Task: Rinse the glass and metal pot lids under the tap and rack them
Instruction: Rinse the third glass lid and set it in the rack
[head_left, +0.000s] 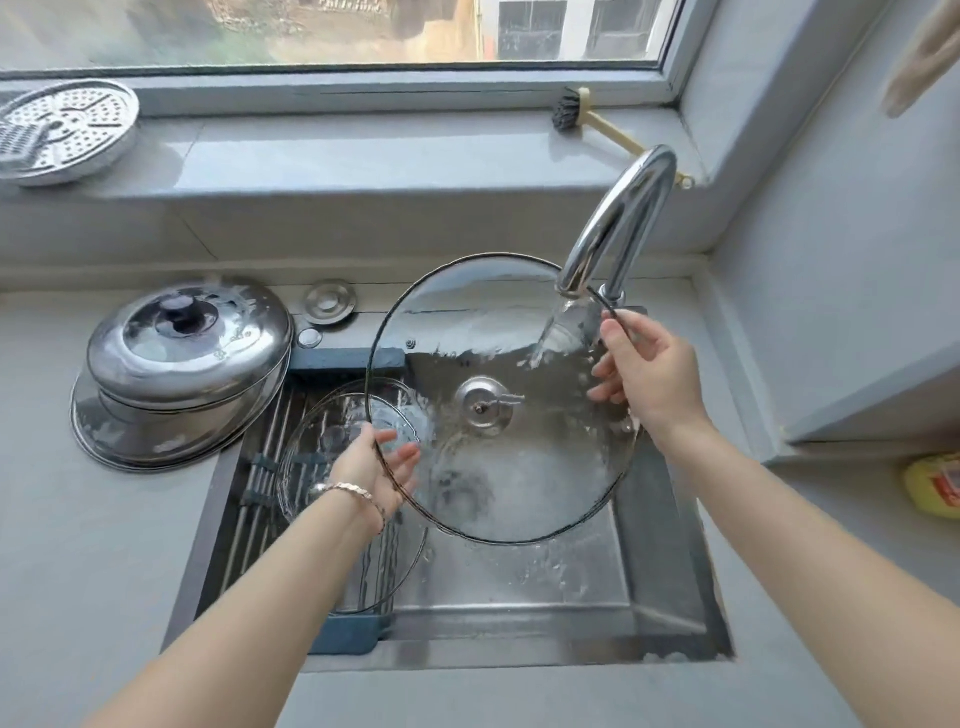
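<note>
Both grips hold the large glass lid (501, 400) by its rim: left grip (374, 467) curls round the lower-left edge, right grip (649, 374) pinches the upper-right. Lid tilted over the sink (665, 545), centre frame, water from the tap (618, 228) hitting its upper right. Clear glass, dark rim, metal knob fitting, wet and streaked. Rinse underway, not racked. Smaller glass lid (332, 415) lies on the rack (260, 467), left side of sink. Stacked metal lids (187, 343), sudsy, sit on the bench (78, 571) at left, likely unrinsed.

Glass lid (519, 493) tilted under tap (618, 223) (metal lids (182, 358) stacked).
</note>
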